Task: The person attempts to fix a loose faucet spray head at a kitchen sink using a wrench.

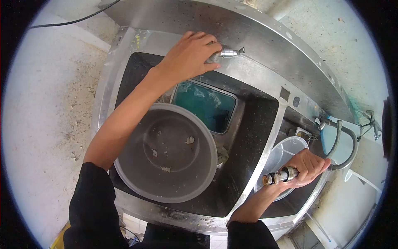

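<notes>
My left hand (188,56) is closed round a chrome tap (228,52) on the sink's back ledge; the palm hides part of it. My right hand (307,167) grips a flexible hose (352,145) near its end. The hose's metal end fitting (282,176) sticks out to the left of my fist, above the right basin. A large grey plastic tub (209,166) stands in the left basin, with several pale scraps on its bottom. Below my left hand, a rectangular container (205,103) of blue-green liquid sits behind the tub.
Under my right hand, a smaller translucent tub (292,143) stands in the right basin. A steel divider (253,174) separates the two basins. Behind the sink rises a steel splashback (248,37). A stained wall (49,103) is on the left.
</notes>
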Demonstrator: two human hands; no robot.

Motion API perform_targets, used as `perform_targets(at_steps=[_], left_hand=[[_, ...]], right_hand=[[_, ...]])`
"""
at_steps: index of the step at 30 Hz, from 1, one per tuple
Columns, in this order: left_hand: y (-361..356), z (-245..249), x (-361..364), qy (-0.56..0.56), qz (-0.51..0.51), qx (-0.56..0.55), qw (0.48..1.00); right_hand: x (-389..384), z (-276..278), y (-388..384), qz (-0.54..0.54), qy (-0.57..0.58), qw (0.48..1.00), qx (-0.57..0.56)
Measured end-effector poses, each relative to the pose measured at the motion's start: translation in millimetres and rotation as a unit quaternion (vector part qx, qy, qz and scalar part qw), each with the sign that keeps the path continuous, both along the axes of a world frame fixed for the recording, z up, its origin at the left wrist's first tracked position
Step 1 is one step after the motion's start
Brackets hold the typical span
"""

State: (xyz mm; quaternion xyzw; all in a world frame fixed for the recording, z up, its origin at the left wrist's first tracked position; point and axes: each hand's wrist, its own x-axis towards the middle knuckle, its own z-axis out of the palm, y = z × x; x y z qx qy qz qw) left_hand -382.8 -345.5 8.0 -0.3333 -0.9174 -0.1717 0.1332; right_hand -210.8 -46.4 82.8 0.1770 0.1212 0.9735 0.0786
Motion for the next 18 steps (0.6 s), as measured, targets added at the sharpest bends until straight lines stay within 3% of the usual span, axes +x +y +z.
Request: perform_targets(at_steps=[5,8,11,14,18], left_hand=[[-1,-1,0,-0.063,0.001,0.018,0.998],[-1,7,4,-0.008,0.004,0.045,0.999],[-1,-3,4,-0.05,0.013,0.007,0.999],[0,4,6,-0.032,0.014,0.055,0.998],[-1,-7,8,-0.04,0.01,0.037,0.998]], right_hand=[[8,-3,4,0.003,0.003,1.0,0.004],[12,-3,8,0.001,0.001,1.0,0.004],[16,-3,8,-0.001,-0.006,1.0,0.008],[17,-6,11,0.003,-0.011,1.0,0.014],[19,-10,10,-0.003,-0.019,1.0,0.022]])
